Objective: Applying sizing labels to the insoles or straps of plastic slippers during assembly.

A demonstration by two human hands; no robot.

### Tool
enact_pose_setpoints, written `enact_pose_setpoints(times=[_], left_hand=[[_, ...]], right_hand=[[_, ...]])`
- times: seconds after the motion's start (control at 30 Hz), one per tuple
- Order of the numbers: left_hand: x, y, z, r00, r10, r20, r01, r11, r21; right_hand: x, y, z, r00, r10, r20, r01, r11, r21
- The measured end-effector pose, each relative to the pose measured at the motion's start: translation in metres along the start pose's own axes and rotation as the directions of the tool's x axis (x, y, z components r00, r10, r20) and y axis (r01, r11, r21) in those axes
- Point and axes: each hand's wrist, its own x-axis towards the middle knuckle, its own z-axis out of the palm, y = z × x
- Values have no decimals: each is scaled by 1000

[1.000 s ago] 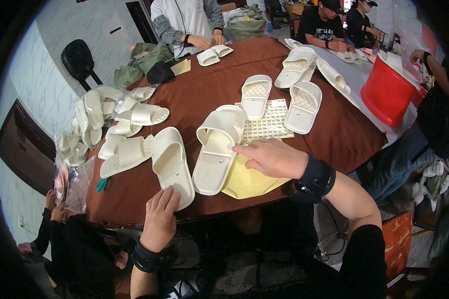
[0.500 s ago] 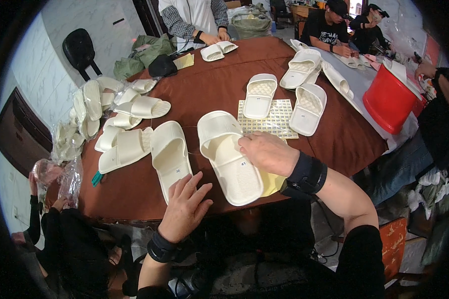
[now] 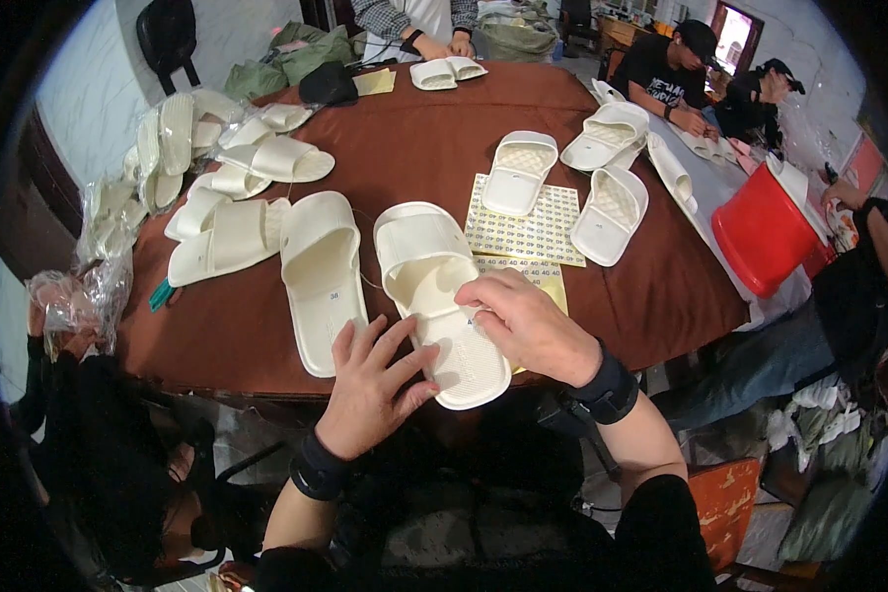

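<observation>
Two white slippers lie side by side at the table's near edge. My left hand (image 3: pixel 373 390) is open, its fingers spread at the near ends of the left slipper (image 3: pixel 321 222) and the right slipper (image 3: pixel 419 237). Over the right slipper's insole, my right hand (image 3: pixel 533 326) is closed, fingers bent and thumb beside a small printed label. Whatever its fingertips may hold is hidden. The left slipper bears a small label (image 3: pixel 334 295) on its insole. Just beyond my right hand lie a printed sticker sheet (image 3: pixel 569 222) and a yellowish sheet (image 3: pixel 549 282) partly under it.
Several white slippers (image 3: pixel 229 242) are piled on the left of the brown-covered table (image 3: pixel 405 128), some in clear plastic. More slippers (image 3: pixel 610 217) lie at the right, near a red stool (image 3: pixel 765 237). Across the table a person's hands (image 3: pixel 444 44) touch a slipper pair. Other people sit around.
My right hand has shifted from the right slipper's side edge to its labelled insole. My left hand has moved right, to the right slipper's near end. The head view has shifted.
</observation>
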Motion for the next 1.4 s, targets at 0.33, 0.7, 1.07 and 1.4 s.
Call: enact_pose_setpoints(times=[0.33,0.7,1.07,1.4], left_hand=[[-1,2,8,998,-38,-51,35,998,-52],[1,4,7,996,-77,-44,74,995,-67],[0,3,7,995,-63,-74,58,997,-59],[-1,4,5,996,-77,-41,74,994,-80]], right_hand=[[-13,13,26,995,55,-86,-44,992,118],[-13,14,30,992,30,-120,-18,995,99],[-12,14,30,994,26,-102,-15,994,112],[-16,23,36,982,163,-100,-118,928,352]])
